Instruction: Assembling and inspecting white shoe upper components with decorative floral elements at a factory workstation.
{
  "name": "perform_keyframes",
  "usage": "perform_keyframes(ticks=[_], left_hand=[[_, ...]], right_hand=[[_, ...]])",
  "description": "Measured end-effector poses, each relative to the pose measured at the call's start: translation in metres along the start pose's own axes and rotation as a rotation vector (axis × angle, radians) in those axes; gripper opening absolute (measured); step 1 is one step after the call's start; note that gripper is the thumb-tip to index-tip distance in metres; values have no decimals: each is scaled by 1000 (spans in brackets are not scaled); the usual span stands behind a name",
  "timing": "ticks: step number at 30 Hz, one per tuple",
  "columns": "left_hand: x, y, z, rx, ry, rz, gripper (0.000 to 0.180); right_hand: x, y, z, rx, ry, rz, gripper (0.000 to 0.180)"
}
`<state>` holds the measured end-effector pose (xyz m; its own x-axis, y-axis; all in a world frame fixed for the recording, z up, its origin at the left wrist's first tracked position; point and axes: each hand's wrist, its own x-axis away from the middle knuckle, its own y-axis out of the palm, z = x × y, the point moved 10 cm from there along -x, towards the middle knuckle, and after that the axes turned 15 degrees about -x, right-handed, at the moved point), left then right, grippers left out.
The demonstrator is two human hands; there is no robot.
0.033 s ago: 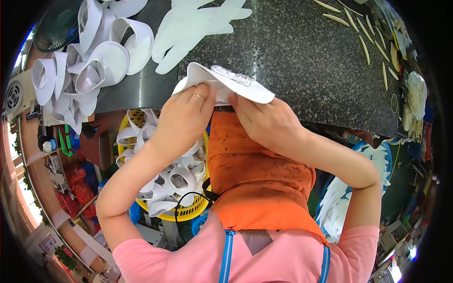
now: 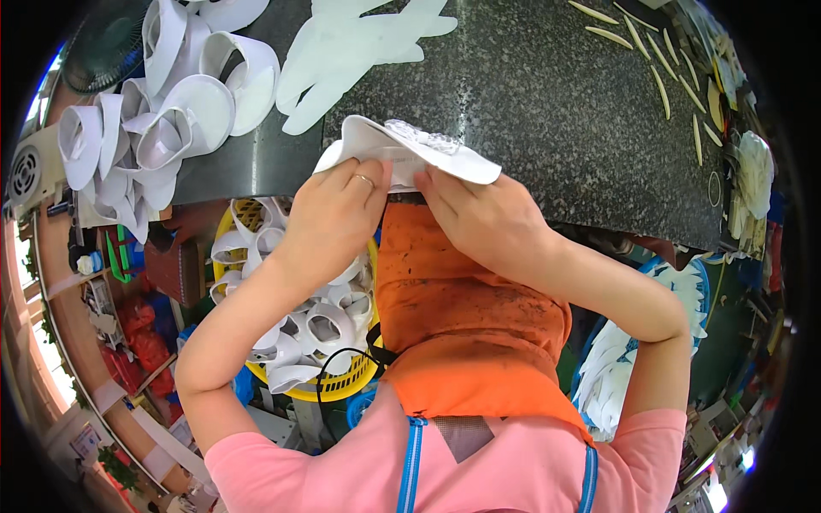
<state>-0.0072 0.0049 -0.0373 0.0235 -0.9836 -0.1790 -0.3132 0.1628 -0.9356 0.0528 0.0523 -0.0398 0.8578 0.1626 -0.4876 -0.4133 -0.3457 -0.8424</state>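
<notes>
Pinching white shoe piece (image 2: 402, 154) between both hands' fingers (image 2: 368, 184).

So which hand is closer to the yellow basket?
Left. The left hand is just above the yellow basket, which sits below the counter. The right hand is farther over, above the orange apron.

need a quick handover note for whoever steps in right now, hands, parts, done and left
Left hand: grips the left end of a white curved piece at the stone table edge.
Right hand: pinches the same piece from the right.
Done: shaped white loops piled on the table's left; more fill the yellow basket below.
Left: flat white cutouts lie uncurled beyond the hands; the held piece isn't yet with the pile.
</notes>
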Motion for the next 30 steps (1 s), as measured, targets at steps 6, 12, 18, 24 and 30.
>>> perform_keyframes(ticks=[6, 12, 18, 24, 30], left_hand=[[13, -6, -9, 223, -16, 142, 16], [16, -10, -14, 302, -37, 148, 19], [24, -21, 1, 187, 200, 259, 15], [29, -20, -1, 143, 171, 327, 16], [16, -9, -7, 176, 17, 151, 22]], right_hand=[[-30, 4, 9, -210, 135, 5, 11], [-39, 9, 10, -329, 124, -82, 12], [-38, 18, 1, -170, 128, -85, 10], [-32, 10, 8, -190, 183, 102, 13], [-9, 18, 30, -492, 408, 163, 26]])
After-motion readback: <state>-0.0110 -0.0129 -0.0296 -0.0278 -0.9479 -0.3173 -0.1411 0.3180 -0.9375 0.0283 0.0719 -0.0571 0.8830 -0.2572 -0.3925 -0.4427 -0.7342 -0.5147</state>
